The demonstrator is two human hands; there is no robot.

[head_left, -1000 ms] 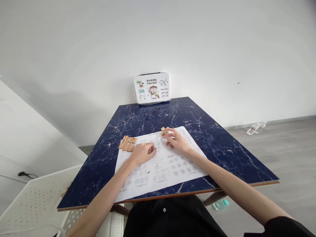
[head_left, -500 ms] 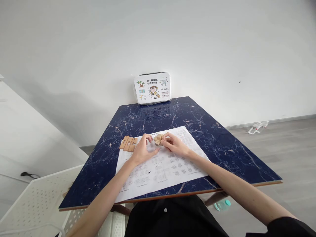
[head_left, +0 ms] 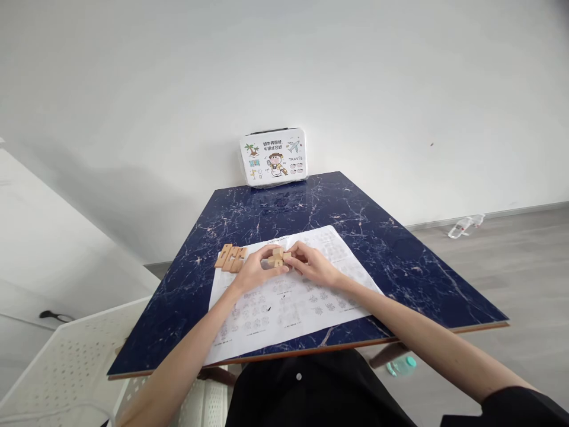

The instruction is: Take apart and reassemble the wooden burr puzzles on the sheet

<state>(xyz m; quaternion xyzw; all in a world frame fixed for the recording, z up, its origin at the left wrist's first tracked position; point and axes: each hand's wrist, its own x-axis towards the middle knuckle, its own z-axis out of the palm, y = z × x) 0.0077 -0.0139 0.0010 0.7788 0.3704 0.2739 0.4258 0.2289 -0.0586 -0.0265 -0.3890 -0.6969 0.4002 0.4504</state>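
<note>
A small cluster of interlocking wooden puzzle blocks (head_left: 278, 256) is held between both hands above a printed paper sheet (head_left: 284, 308). My left hand (head_left: 255, 270) grips its left side, thumb in front and fingers behind. On the right side, my right hand (head_left: 313, 264) pinches the cluster with thumb and fingertips. Just left of my left hand, several notched wooden pieces (head_left: 230, 258) lie side by side at the sheet's upper left corner. Parts of the cluster are hidden by my fingers.
The sheet lies on a dark blue marbled table (head_left: 355, 237). At the back, a white case with cartoon prints (head_left: 274, 157) leans against the wall. A white perforated surface (head_left: 75, 350) stands at lower left. Plastic bottles (head_left: 464, 226) lie on the floor at right.
My left hand has closed onto the wooden cluster, which only my right hand held before. The cluster has moved slightly left and turned.
</note>
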